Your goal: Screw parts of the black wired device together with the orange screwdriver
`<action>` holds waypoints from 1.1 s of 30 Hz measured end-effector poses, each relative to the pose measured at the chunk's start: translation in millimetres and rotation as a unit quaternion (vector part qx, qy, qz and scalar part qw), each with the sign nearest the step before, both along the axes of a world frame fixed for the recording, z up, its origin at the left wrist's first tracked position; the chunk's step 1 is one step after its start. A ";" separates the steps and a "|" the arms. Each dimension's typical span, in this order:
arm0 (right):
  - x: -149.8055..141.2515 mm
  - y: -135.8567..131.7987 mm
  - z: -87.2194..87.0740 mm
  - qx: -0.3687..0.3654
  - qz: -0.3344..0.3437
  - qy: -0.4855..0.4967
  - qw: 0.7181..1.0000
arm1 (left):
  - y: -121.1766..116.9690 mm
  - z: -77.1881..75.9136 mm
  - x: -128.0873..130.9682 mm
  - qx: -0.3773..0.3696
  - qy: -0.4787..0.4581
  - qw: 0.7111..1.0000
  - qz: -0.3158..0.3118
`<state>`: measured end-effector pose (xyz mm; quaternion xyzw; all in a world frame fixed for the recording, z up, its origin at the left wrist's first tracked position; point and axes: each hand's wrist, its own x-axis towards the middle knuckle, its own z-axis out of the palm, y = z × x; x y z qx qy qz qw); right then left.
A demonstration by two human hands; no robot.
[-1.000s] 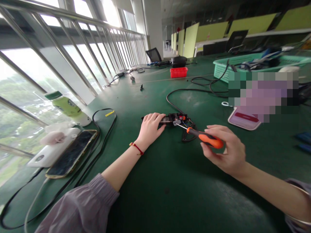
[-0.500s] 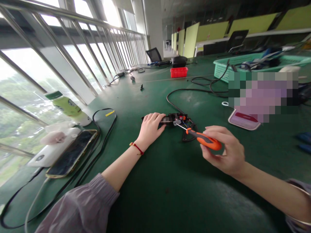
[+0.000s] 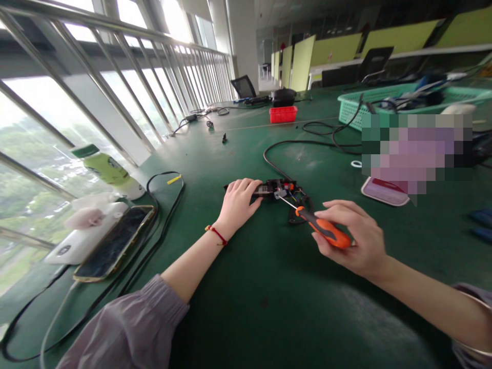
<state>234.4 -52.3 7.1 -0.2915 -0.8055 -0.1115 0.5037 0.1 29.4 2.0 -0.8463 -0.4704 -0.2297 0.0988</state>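
Observation:
My left hand [image 3: 240, 200] lies over the left part of a black electronic device [image 3: 274, 188], its fingers wrapped round it and holding it on the table. Coloured wires and bare inner parts show at the device's right end, where a black cable joins it. In my right hand [image 3: 353, 236] is a screwdriver [image 3: 326, 230] with an orange and grey handle, gripped between thumb and fingers. Its thin shaft slants up to the left, and the tip meets a small grey part of the device. A black piece [image 3: 296, 215] lies just below the wires, partly behind the screwdriver.
On the green table [image 3: 230, 307], a phone [image 3: 115, 243], a white device [image 3: 84, 230] and a bottle [image 3: 109, 171] sit at left among cables. Farther back are a red box [image 3: 283, 115] and a green basket [image 3: 349, 110] of tools. A pink-framed phone-like object [image 3: 384, 192] lies at right.
The screwdriver handle has dipped slightly toward me, so the shaft slants more steeply. My right-hand fingers have shifted a little along with it; my left hand and the device stay put.

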 end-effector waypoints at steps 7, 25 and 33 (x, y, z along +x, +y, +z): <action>0.3 0.0 -2.1 -0.003 -0.006 0.039 0.999 | -0.2 0.5 -0.1 -0.002 0.000 1.000 0.001; -0.8 -0.1 1.3 0.007 -0.012 -0.012 1.000 | -0.3 0.3 -0.1 -0.001 0.003 1.000 0.001; 0.1 -0.1 -1.1 -0.002 -0.012 0.010 1.000 | 0.1 -0.2 -0.3 -0.002 0.004 1.000 0.001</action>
